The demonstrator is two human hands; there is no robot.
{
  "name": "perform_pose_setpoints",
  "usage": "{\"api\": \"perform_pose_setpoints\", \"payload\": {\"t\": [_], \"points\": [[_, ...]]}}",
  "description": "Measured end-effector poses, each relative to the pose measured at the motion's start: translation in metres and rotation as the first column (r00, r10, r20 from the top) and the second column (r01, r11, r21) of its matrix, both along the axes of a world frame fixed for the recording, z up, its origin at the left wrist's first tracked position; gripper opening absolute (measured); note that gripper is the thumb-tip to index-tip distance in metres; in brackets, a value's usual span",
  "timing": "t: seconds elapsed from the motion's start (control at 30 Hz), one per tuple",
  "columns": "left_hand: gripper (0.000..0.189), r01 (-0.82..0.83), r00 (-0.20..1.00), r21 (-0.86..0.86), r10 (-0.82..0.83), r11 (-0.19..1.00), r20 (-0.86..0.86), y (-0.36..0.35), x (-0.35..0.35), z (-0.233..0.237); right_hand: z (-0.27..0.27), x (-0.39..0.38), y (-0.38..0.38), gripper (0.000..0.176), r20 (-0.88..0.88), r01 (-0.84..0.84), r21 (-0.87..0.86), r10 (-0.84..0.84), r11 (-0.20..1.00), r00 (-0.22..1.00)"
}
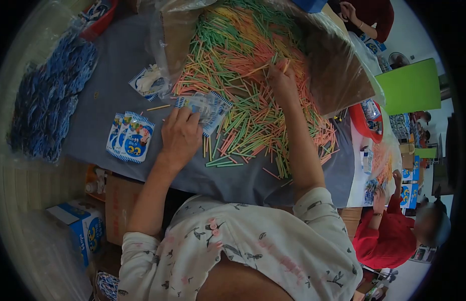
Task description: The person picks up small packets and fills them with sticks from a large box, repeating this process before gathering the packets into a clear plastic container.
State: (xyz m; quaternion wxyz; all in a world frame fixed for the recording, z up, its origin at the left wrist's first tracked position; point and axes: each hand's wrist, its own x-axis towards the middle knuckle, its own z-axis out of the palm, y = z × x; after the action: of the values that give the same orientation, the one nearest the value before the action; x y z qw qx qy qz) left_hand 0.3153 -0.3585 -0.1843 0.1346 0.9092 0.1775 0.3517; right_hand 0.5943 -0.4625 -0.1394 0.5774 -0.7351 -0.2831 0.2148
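My left hand [182, 131] is closed at the edge of a clear packet with blue-striped borders [213, 111], its fingertips curled on the near side. More than one such packet may overlap there. My right hand [283, 83] reaches into a large heap of thin coloured sticks [248, 125], green, yellow and pink. Its fingers are pinched on a few pinkish-orange sticks [263, 67]. A single yellowish stick [158, 107] lies on the grey cloth just left of my left hand. Several filled packets [135, 138] overlap in a fan farther left.
An open carton [338, 75] lined with clear plastic surrounds the heap. Left lie a crumpled white-and-blue packet [148, 81], a mass of blue wrappers [52, 95] and a red basket [103, 25]. A red basin [366, 123] stands right. A person in red [388, 236] works nearby; another stands beyond.
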Motion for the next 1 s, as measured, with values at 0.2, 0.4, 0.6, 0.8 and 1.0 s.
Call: {"api": "perform_pose_setpoints", "payload": {"t": [0.2, 0.4, 0.6, 0.8, 1.0], "points": [[0.011, 0.025, 0.998, -0.109, -0.019, 0.994, 0.063, 0.012, 0.003, 0.001, 0.001, -0.01, 0.012, 0.013, -0.508, 0.217, 0.553, 0.12, 0.804, 0.853], [0.016, 0.004, 0.998, 0.016, -0.003, 1.0, -0.055, 0.005, 0.003, -0.007, -0.017, 0.009, 0.023, 0.008, -0.722, 0.414, 0.638, 0.319, 0.649, 0.613], [0.018, 0.046, 0.993, -0.131, -0.06, 0.99, -0.104, 0.004, -0.005, 0.018, -0.013, 0.0, 0.027, 0.008, -0.68, 0.248, 0.516, 0.217, 0.82, 0.7], [0.011, 0.061, 0.994, -0.212, -0.08, 0.975, -0.08, 0.011, -0.006, 0.011, -0.009, -0.017, 0.028, 0.023, -0.563, 0.125, 0.544, 0.25, 0.83, 0.788], [0.009, 0.087, 0.994, -0.428, -0.105, 0.9, -0.018, 0.018, -0.007, 0.013, -0.008, -0.027, 0.034, 0.031, -0.105, -0.055, 0.494, 0.122, 0.868, 0.987]]}}
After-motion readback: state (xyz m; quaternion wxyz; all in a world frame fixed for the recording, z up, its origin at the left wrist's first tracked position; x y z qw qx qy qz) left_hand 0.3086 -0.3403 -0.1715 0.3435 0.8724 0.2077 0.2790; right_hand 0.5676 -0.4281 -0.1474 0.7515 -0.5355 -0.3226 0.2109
